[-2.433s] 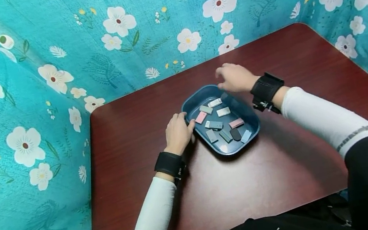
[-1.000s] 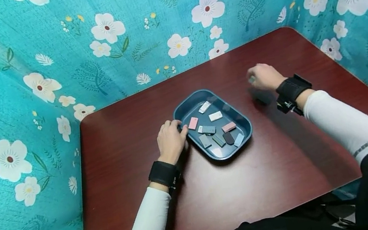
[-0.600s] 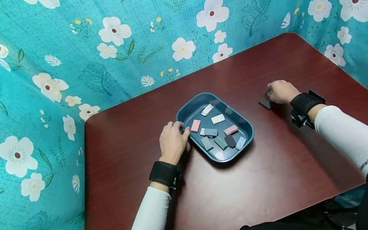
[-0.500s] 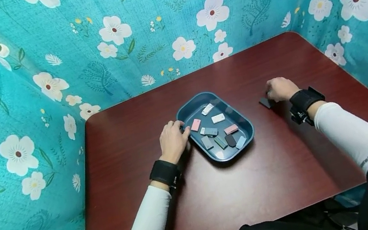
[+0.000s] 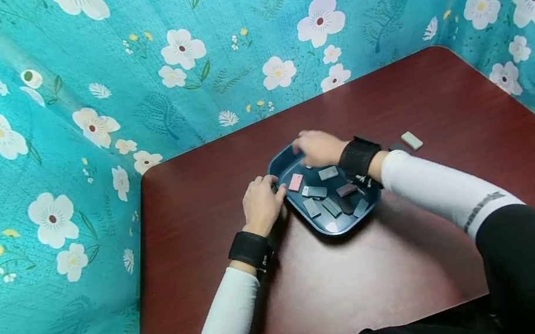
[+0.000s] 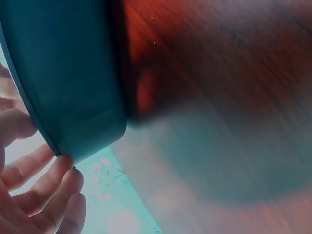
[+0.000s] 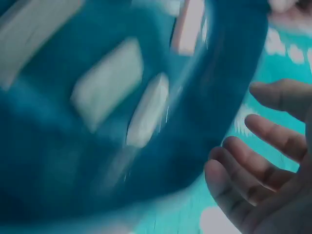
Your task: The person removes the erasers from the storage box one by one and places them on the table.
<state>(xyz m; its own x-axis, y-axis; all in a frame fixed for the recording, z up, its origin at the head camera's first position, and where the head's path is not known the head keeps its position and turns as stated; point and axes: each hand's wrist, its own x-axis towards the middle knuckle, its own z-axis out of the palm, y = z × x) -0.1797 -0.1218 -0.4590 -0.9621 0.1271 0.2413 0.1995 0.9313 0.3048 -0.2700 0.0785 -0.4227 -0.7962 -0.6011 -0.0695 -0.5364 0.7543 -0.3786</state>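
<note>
My left hand (image 5: 260, 204) holds the rim of a dark blue plastic tray (image 5: 332, 227) at its left side. In the left wrist view, its fingertips bend over the tray's rim at the corner. My right hand (image 5: 320, 147) hovers at the tray's far end, fingers spread and nothing held. Below it, blurred in the right wrist view, lie a slim white eraser (image 7: 148, 109), a pale block-shaped eraser (image 7: 109, 80) and a pink eraser (image 7: 190, 27). Several grey-blue, pink and black erasers fill the nearer half of the tray; my right wrist partly covers them.
On the brown table (image 5: 214, 200), right of the tray, a pale eraser (image 5: 411, 140) lies beside a dark eraser (image 5: 398, 147) partly hidden by my right forearm. A teal floral curtain (image 5: 225, 49) hangs behind and at both sides of the table.
My right hand took the pale eraser from the tray, left it beside the dark one on the table, and came back left over the tray. The left hand stays on the rim.
</note>
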